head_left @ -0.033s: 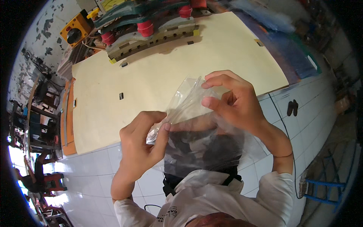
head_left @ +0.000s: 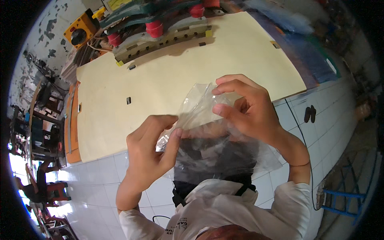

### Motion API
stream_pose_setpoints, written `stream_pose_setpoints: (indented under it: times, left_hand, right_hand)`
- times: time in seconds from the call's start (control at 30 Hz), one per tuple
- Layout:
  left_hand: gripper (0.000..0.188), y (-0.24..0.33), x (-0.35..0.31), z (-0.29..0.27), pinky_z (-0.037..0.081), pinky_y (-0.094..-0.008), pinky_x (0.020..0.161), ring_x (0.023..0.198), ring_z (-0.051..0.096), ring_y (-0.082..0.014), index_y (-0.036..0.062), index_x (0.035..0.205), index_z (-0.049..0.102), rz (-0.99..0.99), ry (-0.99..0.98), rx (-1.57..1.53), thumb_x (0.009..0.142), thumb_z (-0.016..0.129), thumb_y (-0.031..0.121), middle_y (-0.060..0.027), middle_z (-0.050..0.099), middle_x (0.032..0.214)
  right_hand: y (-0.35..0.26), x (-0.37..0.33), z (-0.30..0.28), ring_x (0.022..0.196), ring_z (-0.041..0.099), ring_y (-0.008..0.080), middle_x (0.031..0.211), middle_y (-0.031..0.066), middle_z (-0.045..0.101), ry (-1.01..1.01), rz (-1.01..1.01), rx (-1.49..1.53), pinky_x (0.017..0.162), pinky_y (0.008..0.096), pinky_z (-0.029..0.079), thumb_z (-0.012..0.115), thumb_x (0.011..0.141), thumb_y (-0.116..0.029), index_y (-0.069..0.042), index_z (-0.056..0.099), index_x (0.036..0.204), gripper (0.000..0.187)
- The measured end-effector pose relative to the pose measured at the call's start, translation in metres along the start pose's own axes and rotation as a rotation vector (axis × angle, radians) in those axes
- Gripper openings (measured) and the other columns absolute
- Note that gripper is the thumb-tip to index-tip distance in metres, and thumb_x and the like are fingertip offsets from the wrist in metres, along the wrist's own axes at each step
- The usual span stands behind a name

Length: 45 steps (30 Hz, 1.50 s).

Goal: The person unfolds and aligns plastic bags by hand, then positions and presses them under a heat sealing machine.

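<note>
A clear, thin plastic bag (head_left: 197,105) hangs crumpled between my hands, in front of my body at the near edge of the board. My left hand (head_left: 149,145) pinches its left side between thumb and fingers. On the other side, my right hand (head_left: 256,110) grips the bag's upper edge with curled fingers, the thumb a little apart from the index finger. The film's lower part spreads over my lap, and my dark trousers show through it.
A large cream board (head_left: 160,84) lies before me, with small dark blocks (head_left: 128,101) on it. Over its far edge stands a green machine with red cylinders (head_left: 154,29). A yellow control box (head_left: 81,30) is at far left. Blue plastic sheeting (head_left: 304,60) lies to the right.
The bag's film has shifted and creased slightly between my hands. Both hands keep nearly the same place.
</note>
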State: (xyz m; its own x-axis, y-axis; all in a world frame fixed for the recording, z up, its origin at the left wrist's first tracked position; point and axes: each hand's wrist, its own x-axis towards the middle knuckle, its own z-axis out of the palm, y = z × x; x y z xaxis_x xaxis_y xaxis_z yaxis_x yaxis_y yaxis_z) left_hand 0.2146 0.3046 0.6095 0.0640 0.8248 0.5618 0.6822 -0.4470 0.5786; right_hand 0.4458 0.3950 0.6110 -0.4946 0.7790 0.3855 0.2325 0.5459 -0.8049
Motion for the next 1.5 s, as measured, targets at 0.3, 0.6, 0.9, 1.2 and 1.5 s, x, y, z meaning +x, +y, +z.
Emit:
stream_pose_setpoints:
  times: [0.3, 0.6, 0.9, 1.2, 1.5]
  left_hand:
    - [0.025, 0.010, 0.028, 0.010, 0.052, -0.0268, 0.064, 0.068, 0.065, -0.0153, -0.0034, 0.107, 0.069, 0.014, -0.062, -0.049, 0.083, 0.076, 0.001, -0.0119, 0.070, 0.083]
    - [0.026, 0.003, 0.027, 0.021, 0.052, -0.0250, 0.063, 0.068, 0.065, -0.0121, -0.0015, 0.109, 0.069, -0.001, -0.045, -0.056, 0.084, 0.076, 0.000, -0.0082, 0.067, 0.077]
    - [0.026, 0.001, 0.036, 0.020, 0.048, -0.0240, 0.058, 0.061, 0.061, -0.0119, 0.0008, 0.111, 0.070, -0.018, -0.015, -0.062, 0.085, 0.072, 0.001, -0.0076, 0.063, 0.072]
    - [0.017, -0.005, 0.054, 0.004, 0.047, -0.0231, 0.056, 0.058, 0.061, -0.0115, -0.0010, 0.098, 0.074, 0.013, -0.082, -0.018, 0.082, 0.070, 0.000, -0.0082, 0.065, 0.072]
    - [0.012, -0.005, 0.059, -0.002, 0.053, -0.0269, 0.057, 0.066, 0.070, -0.0180, -0.0007, 0.091, 0.071, 0.175, -0.138, 0.205, 0.079, 0.073, -0.003, -0.0092, 0.069, 0.077]
  right_hand:
    - [-0.009, 0.003, 0.016, 0.058, 0.060, 0.0063, 0.124, 0.0128, 0.060, 0.029, -0.117, -0.088, 0.053, 0.0202, 0.047, 0.070, 0.088, -0.008, -0.002, 0.070, 0.103, 0.016]
    - [0.012, 0.016, 0.015, 0.067, 0.062, 0.0182, 0.086, 0.0083, 0.069, 0.104, -0.330, -0.230, 0.057, 0.0298, 0.048, 0.072, 0.088, -0.016, -0.008, 0.071, 0.094, 0.010]
    - [0.008, 0.017, 0.027, 0.064, 0.060, 0.0116, 0.080, 0.0069, 0.068, 0.129, -0.192, -0.001, 0.058, 0.0255, 0.048, 0.072, 0.087, -0.004, -0.002, 0.070, 0.093, 0.007]
    - [0.009, 0.025, 0.036, 0.067, 0.063, 0.0091, 0.081, 0.0058, 0.068, 0.064, -0.215, 0.018, 0.060, 0.0230, 0.049, 0.068, 0.085, 0.002, 0.000, 0.071, 0.091, 0.007]
    - [0.011, 0.030, 0.035, 0.062, 0.060, 0.0104, 0.076, 0.0068, 0.065, 0.063, -0.272, -0.023, 0.056, 0.0244, 0.047, 0.069, 0.082, 0.005, 0.001, 0.070, 0.087, 0.006]
